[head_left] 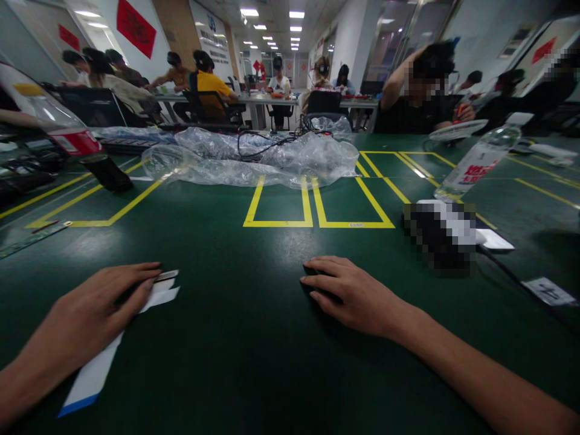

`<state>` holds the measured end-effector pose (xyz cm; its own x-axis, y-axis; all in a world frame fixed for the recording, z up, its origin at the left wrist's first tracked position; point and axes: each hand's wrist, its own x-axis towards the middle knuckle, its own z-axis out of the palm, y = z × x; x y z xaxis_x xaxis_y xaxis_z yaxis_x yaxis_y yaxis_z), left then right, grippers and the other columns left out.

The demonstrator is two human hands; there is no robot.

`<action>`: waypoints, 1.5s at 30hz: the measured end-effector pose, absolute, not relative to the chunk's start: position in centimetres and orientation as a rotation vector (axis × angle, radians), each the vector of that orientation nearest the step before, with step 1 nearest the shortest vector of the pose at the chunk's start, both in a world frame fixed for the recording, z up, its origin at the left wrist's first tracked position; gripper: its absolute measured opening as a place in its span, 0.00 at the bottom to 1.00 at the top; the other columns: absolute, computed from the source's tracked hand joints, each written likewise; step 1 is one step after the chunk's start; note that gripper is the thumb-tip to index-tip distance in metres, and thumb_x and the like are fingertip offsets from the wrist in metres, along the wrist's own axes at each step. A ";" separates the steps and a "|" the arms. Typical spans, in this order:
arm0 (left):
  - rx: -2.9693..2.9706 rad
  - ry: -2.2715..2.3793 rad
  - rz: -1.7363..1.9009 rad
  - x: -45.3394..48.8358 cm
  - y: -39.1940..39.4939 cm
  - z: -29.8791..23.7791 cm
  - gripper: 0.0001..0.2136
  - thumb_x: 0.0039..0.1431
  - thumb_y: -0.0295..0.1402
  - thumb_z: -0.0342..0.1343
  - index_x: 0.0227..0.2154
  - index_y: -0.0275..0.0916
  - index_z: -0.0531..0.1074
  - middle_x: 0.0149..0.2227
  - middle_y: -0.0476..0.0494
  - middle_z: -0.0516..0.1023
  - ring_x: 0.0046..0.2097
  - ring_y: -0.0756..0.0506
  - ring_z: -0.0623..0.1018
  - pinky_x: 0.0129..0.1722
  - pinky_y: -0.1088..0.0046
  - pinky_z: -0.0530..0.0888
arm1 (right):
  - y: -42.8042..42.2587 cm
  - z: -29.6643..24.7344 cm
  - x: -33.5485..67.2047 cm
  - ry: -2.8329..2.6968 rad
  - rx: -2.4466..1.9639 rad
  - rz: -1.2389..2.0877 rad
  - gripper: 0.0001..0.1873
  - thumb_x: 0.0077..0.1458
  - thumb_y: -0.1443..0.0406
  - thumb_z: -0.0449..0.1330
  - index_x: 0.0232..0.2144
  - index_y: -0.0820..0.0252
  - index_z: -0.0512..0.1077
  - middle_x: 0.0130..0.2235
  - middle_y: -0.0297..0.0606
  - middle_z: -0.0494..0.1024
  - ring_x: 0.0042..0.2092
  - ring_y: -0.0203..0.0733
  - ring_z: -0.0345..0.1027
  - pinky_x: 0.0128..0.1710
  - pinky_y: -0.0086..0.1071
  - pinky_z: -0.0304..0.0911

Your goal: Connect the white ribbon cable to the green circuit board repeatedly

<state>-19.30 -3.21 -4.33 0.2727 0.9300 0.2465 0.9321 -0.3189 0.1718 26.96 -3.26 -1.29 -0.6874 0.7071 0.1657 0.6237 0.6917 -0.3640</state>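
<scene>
My left hand (93, 305) lies over a long, flat white cardboard box (93, 371) on the dark green table. Its thumb is along the near side and its fingers along the far side, gripping it. The box has a blue band at its near end, and small white flaps stick out past my fingertips; its middle is hidden under the hand. My right hand (348, 293) rests palm down on the table with its fingers apart and nothing visible in them.
Crumpled clear plastic wrap (272, 157) with a black cable lies across the back. A cola bottle (79, 142) leans at left near a thin green circuit board (34, 238). At right are a clear water bottle (483, 160), a blurred black-and-white object (439, 235) and a seated person (408, 109).
</scene>
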 end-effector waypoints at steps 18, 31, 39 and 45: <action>-2.887 -1.311 -0.567 2.9 -2.0 -3.3 0.10 0.68 0.30 0.47 0.40 0.35 0.74 0.38 0.43 0.73 0.38 0.46 0.73 0.38 0.67 0.73 | -3.8 -1.5 26.0 -2.663 -1.024 0.381 0.25 0.67 0.62 0.55 0.64 0.55 0.64 0.66 0.44 0.67 0.67 0.52 0.57 0.67 0.55 0.50; -3.084 -1.361 -0.377 2.3 -3.0 -1.8 0.12 0.68 0.30 0.46 0.47 0.38 0.72 0.38 0.45 0.72 0.37 0.47 0.73 0.36 0.68 0.72 | -4.1 -1.2 25.9 -2.700 -0.966 0.344 0.24 0.67 0.62 0.55 0.64 0.55 0.65 0.64 0.43 0.69 0.66 0.53 0.59 0.65 0.54 0.54; -3.085 -1.299 -0.264 1.8 -3.3 -1.0 0.15 0.69 0.32 0.45 0.51 0.37 0.73 0.36 0.46 0.74 0.34 0.47 0.73 0.32 0.69 0.70 | -4.3 -1.1 25.6 -2.676 -0.973 0.281 0.22 0.67 0.63 0.55 0.61 0.57 0.69 0.61 0.43 0.73 0.64 0.52 0.63 0.62 0.52 0.59; -3.047 -1.289 -0.258 1.7 -3.1 -1.6 0.15 0.69 0.33 0.45 0.53 0.39 0.72 0.37 0.46 0.74 0.35 0.47 0.74 0.33 0.68 0.72 | -4.4 -1.0 25.6 -2.661 -0.952 0.275 0.18 0.67 0.64 0.54 0.57 0.58 0.72 0.58 0.42 0.76 0.61 0.51 0.66 0.60 0.50 0.61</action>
